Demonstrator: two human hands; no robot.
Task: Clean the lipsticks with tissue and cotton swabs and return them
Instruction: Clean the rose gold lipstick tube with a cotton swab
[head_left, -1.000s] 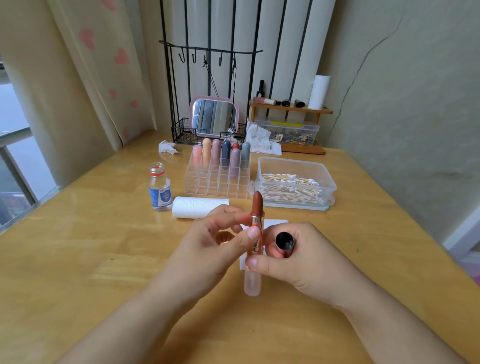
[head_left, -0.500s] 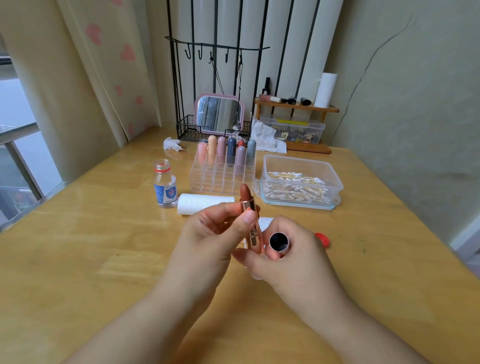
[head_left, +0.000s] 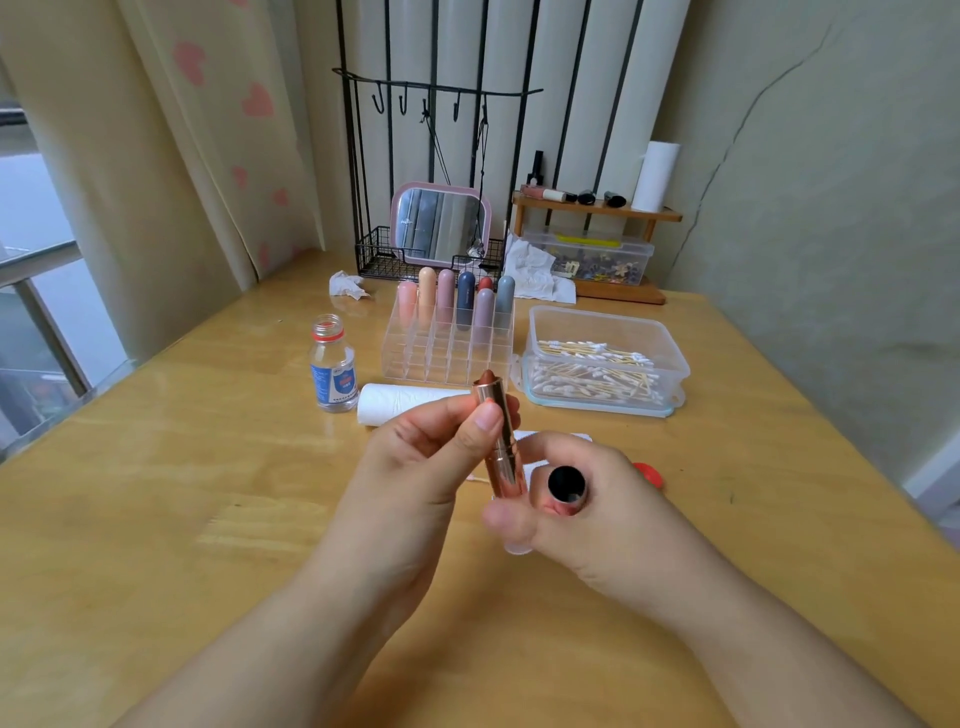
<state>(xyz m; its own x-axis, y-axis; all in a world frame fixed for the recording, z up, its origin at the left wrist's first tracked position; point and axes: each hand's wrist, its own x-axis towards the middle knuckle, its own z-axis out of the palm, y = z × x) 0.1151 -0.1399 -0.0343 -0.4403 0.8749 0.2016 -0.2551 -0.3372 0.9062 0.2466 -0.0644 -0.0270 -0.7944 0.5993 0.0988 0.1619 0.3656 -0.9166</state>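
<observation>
- Pinching the upper part of a shiny rose-gold lipstick (head_left: 500, 441) between thumb and fingers, the left hand (head_left: 415, 467) keeps the metal tube upright above the table; only a rounded brown tip of the bullet shows over the rim.
- Curled around the lipstick's frosted, translucent base, the right hand (head_left: 587, 509) also grips the cap (head_left: 566, 486), a pink cylinder whose dark round opening faces the camera.
- Behind the hands, a clear acrylic organizer (head_left: 449, 348) with a square grid of cells stands on the glossy wooden table (head_left: 156, 493); its back rows hold matte, dome-topped lipsticks (head_left: 457, 301) in peach, pink, navy, mauve and grey.
- To the right of the organizer, a translucent plastic box (head_left: 605, 358) with rounded corners holds a heap of thin wooden-stemmed cotton swabs (head_left: 592, 374).
- A white roll of tissue (head_left: 400, 402) lies on its side just in front of the organizer, partly hidden by the left fingers.
- A small clear bottle (head_left: 332, 366) with a blue label and an open red-ringed neck stands to the left of the roll.
- A flat white tissue sheet (head_left: 550, 441) lies under the hands, and a red cap (head_left: 648, 474) peeks out beside the right hand.
- A crumpled tissue (head_left: 347, 285) sits further back, near the black wire rack (head_left: 379, 260) and pink-framed mirror (head_left: 440, 223).
</observation>
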